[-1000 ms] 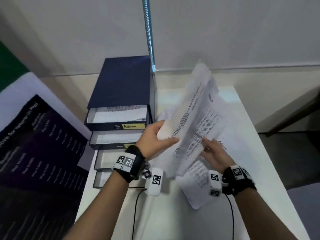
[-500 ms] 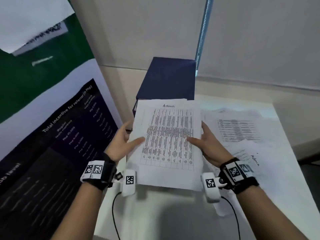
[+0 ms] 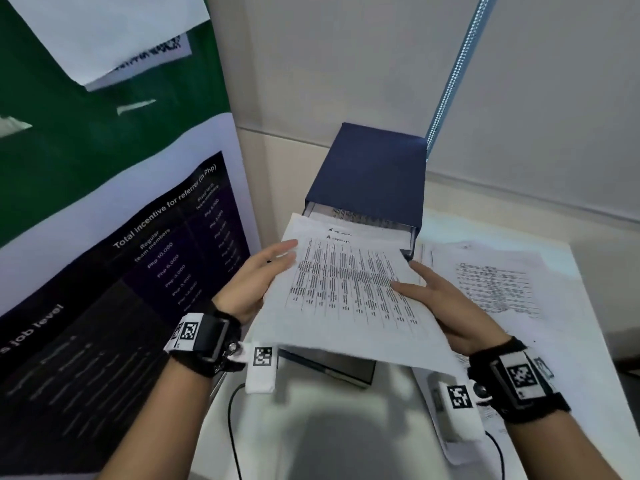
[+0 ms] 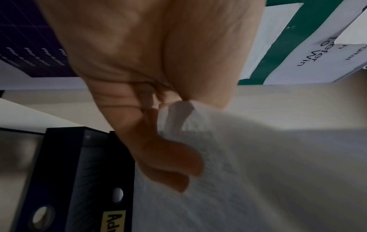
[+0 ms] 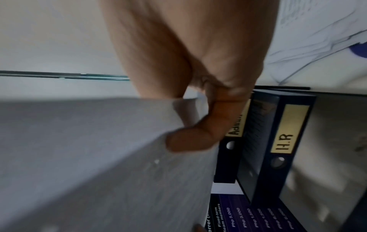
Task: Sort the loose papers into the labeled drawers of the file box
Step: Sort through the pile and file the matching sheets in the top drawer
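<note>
My left hand (image 3: 277,261) and right hand (image 3: 412,278) hold a thin stack of printed papers (image 3: 346,296) headed "Admin" by its two side edges, thumbs on top and fingers underneath. The stack hangs tilted over the pulled-out drawers of the dark blue file box (image 3: 370,168), its far edge at the open top drawer (image 3: 363,220), which holds sheets. In the left wrist view my fingers (image 4: 168,157) press the papers' (image 4: 258,172) underside above a yellow "Adm" label (image 4: 114,219). The right wrist view shows drawer labels "Admin" (image 5: 236,125) and "H.R" (image 5: 286,130) below the papers (image 5: 99,157).
Loose printed sheets (image 3: 491,282) lie spread on the white table (image 3: 329,427) to the right of the box. A large dark poster (image 3: 138,289) stands along the left side. A cable (image 3: 232,427) runs over the table's near part. A wall is behind the box.
The stack, lifted upright from the loose pile a second ago, is now held flat by both hands and has moved forward over the drawers toward the top one.
</note>
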